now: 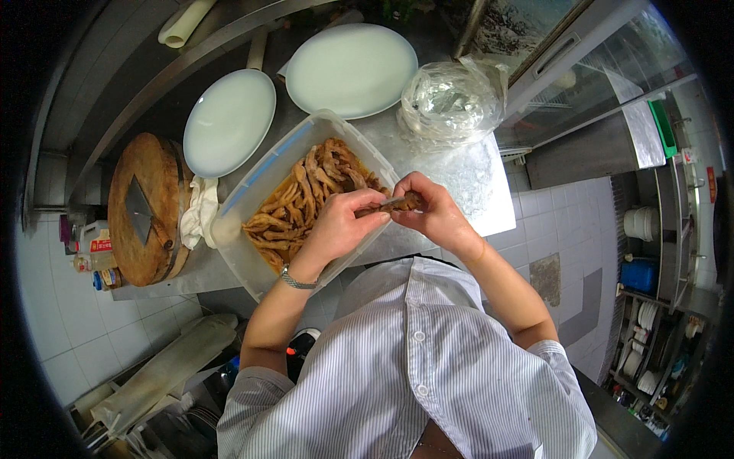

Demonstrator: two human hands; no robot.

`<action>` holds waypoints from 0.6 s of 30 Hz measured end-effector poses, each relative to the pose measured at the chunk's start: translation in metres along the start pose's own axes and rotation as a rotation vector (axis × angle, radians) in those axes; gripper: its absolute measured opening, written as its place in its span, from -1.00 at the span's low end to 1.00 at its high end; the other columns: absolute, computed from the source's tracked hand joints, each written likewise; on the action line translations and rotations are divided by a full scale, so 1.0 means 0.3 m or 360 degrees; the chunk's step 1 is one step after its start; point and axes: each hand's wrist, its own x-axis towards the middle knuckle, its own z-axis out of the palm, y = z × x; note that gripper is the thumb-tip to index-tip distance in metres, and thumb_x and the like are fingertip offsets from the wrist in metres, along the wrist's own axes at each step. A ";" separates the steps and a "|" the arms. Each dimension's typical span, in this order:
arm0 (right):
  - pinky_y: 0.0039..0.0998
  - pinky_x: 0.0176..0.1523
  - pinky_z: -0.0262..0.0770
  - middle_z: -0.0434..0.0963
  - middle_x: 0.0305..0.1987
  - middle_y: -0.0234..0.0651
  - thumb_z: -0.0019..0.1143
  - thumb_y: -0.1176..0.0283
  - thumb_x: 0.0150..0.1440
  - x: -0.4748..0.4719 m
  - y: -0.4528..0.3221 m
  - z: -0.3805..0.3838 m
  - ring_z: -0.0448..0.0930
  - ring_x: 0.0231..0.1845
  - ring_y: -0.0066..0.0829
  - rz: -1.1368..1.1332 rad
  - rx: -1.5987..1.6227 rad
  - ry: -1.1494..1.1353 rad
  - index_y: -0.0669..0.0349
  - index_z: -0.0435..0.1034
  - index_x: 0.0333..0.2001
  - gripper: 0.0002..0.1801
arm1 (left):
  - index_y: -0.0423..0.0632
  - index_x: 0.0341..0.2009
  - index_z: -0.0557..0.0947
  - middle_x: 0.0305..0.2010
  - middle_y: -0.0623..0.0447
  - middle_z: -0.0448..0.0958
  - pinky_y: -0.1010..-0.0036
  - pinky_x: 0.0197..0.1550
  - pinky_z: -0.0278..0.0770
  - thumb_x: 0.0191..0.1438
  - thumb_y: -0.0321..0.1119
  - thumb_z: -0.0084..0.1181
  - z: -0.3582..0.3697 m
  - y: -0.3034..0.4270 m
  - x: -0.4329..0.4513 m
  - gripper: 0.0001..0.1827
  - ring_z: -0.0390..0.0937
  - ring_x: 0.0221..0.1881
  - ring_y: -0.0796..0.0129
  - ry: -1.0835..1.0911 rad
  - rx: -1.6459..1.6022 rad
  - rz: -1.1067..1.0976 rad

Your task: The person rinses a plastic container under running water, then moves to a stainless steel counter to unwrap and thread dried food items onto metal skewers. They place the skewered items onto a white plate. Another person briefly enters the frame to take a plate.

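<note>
My left hand [352, 221] and my right hand [433, 212] meet over the right rim of a translucent plastic tub [229, 229]. Between them they hold a brown piece of food [410, 202], which looks like a cooked poultry foot. A small grey, blade-like thing [392, 201] shows at my left fingertips; its kind is hard to tell. Many brown cooked poultry feet [304, 189] lie in the tub in a brownish liquid. My fingers partly hide the held piece.
Two large pale oval plates [229, 123] [351, 70] stand beyond the tub. A clear plastic bag [453, 106] lies on the steel table [481, 183]. At left, a cleaver [139, 210] rests on a round wooden chopping block [123, 252], beside a white cloth [200, 212].
</note>
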 end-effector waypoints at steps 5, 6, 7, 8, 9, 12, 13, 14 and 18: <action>-0.62 -0.18 0.36 0.38 -0.34 -0.48 0.15 0.67 -0.06 -0.004 -0.021 -0.028 0.38 -0.32 -0.71 0.0043 0.0038 -0.0163 0.26 0.27 -0.19 -0.67 | -0.25 -0.22 0.57 -0.33 0.07 0.57 0.57 -0.22 0.44 -0.06 -0.51 0.17 -0.009 0.019 -0.009 -0.76 0.47 -0.33 0.51 -0.0011 -0.0205 -0.0119; -0.61 -0.17 0.37 0.38 -0.34 -0.48 0.15 0.67 -0.06 -0.003 -0.025 -0.031 0.39 -0.30 -0.70 0.0068 -0.0009 -0.0172 0.26 0.27 -0.18 -0.66 | -0.25 -0.23 0.57 -0.32 0.07 0.57 0.57 -0.22 0.44 -0.06 -0.51 0.17 -0.012 0.022 -0.010 -0.76 0.47 -0.32 0.51 -0.0017 -0.0206 -0.0097; -0.60 -0.16 0.38 0.39 -0.33 -0.47 0.15 0.66 -0.05 -0.001 -0.027 -0.032 0.40 -0.29 -0.70 0.0021 -0.0029 -0.0185 0.26 0.27 -0.17 -0.65 | -0.25 -0.23 0.57 -0.31 0.06 0.57 0.57 -0.23 0.44 -0.06 -0.51 0.17 -0.014 0.026 -0.009 -0.77 0.48 -0.32 0.51 -0.0027 -0.0211 -0.0078; -0.60 -0.15 0.39 0.39 -0.33 -0.46 0.15 0.66 -0.05 0.001 -0.029 -0.033 0.41 -0.28 -0.69 -0.0027 -0.0049 -0.0200 0.27 0.27 -0.16 -0.64 | -0.26 -0.25 0.55 -0.34 0.07 0.56 0.57 -0.23 0.44 -0.05 -0.51 0.17 -0.015 0.030 -0.009 -0.78 0.47 -0.32 0.52 -0.0043 -0.0175 -0.0125; -0.59 -0.16 0.39 0.40 -0.34 -0.45 0.16 0.66 -0.06 0.002 -0.031 -0.032 0.42 -0.28 -0.69 -0.0083 -0.0085 -0.0184 0.27 0.28 -0.17 -0.65 | -0.28 -0.26 0.54 -0.36 0.07 0.56 0.57 -0.24 0.44 -0.05 -0.50 0.16 -0.015 0.033 -0.010 -0.78 0.47 -0.32 0.52 -0.0063 -0.0144 -0.0175; -0.56 -0.19 0.43 0.43 -0.33 -0.38 0.17 0.66 -0.08 0.002 -0.034 -0.028 0.47 -0.30 -0.61 -0.0224 -0.0184 -0.0128 0.29 0.32 -0.22 -0.69 | -0.27 -0.31 0.53 -0.44 0.10 0.52 0.57 -0.29 0.42 -0.05 -0.48 0.16 -0.007 0.038 -0.006 -0.81 0.44 -0.36 0.55 -0.0053 -0.0284 -0.0133; -0.54 -0.21 0.44 0.44 -0.32 -0.33 0.18 0.66 -0.11 0.001 -0.036 -0.028 0.50 -0.31 -0.54 -0.0251 -0.0211 -0.0102 0.30 0.34 -0.25 -0.70 | -0.26 -0.33 0.53 -0.46 0.12 0.51 0.58 -0.31 0.41 -0.05 -0.48 0.16 -0.005 0.039 -0.005 -0.83 0.42 -0.38 0.57 -0.0051 -0.0361 -0.0110; -0.52 -0.24 0.46 0.44 -0.30 -0.27 0.19 0.67 -0.13 0.000 -0.038 -0.027 0.53 -0.32 -0.48 -0.0279 -0.0238 -0.0076 0.31 0.36 -0.28 -0.72 | -0.26 -0.34 0.53 -0.48 0.12 0.49 0.57 -0.33 0.40 -0.05 -0.46 0.17 -0.005 0.041 -0.005 -0.83 0.40 -0.41 0.57 -0.0020 -0.0220 -0.0057; -0.55 -0.19 0.46 0.49 -0.35 -0.37 0.18 0.65 -0.07 -0.003 -0.046 -0.022 0.50 -0.31 -0.62 -0.0230 -0.0242 -0.0043 0.30 0.35 -0.28 -0.77 | -0.23 -0.35 0.55 -0.54 0.11 0.43 0.56 -0.39 0.37 -0.06 -0.42 0.18 -0.007 0.049 -0.010 -0.82 0.34 -0.47 0.57 0.0049 0.0113 0.0065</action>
